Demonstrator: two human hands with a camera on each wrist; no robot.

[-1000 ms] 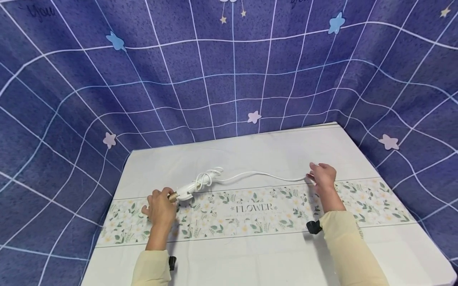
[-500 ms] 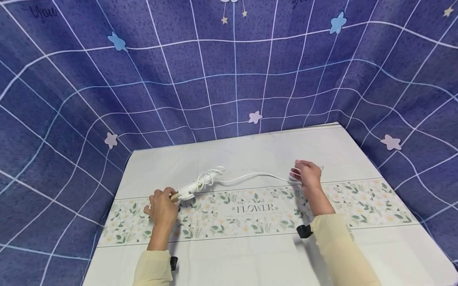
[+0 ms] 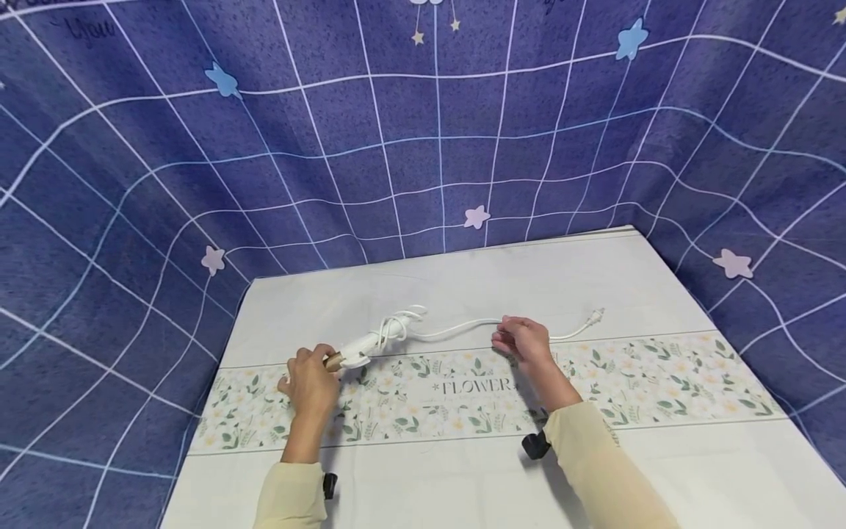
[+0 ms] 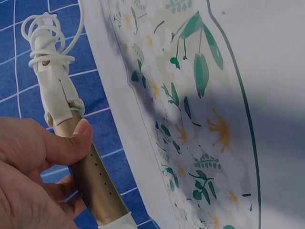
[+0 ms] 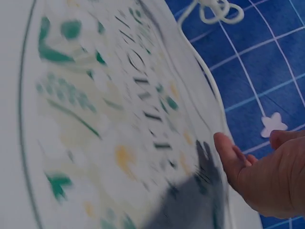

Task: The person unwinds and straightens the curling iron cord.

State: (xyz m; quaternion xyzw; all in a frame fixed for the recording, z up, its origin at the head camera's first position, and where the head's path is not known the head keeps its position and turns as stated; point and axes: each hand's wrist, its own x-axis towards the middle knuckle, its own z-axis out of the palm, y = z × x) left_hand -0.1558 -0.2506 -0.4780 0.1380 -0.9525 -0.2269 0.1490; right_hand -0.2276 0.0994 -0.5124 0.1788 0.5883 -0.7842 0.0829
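My left hand (image 3: pixel 312 382) grips the gold barrel (image 4: pixel 95 176) of a curling iron, thumb on top and fingers under it. The iron's white handle (image 3: pixel 370 344) points to the back right, with loops of white cord (image 4: pixel 45 40) wound around its end. From these loops the cord (image 3: pixel 456 328) runs right across the table to my right hand (image 3: pixel 525 344). That hand's fingers (image 5: pixel 231 157) are loosely bent, fingertips right at the cord. Beyond the hand the cord continues to a white plug (image 3: pixel 595 316) lying at the right. Small holes dot the barrel in the left wrist view.
A white cloth (image 3: pixel 423 477) with a floral band (image 3: pixel 661 378) and the word FLOWER covers the table. Behind and at both sides hangs a blue curtain (image 3: pixel 370 176) with a white grid and stars.
My right hand has moved left along the cord, away from the plug end, which now shows. My left hand keeps its hold on the curling iron.
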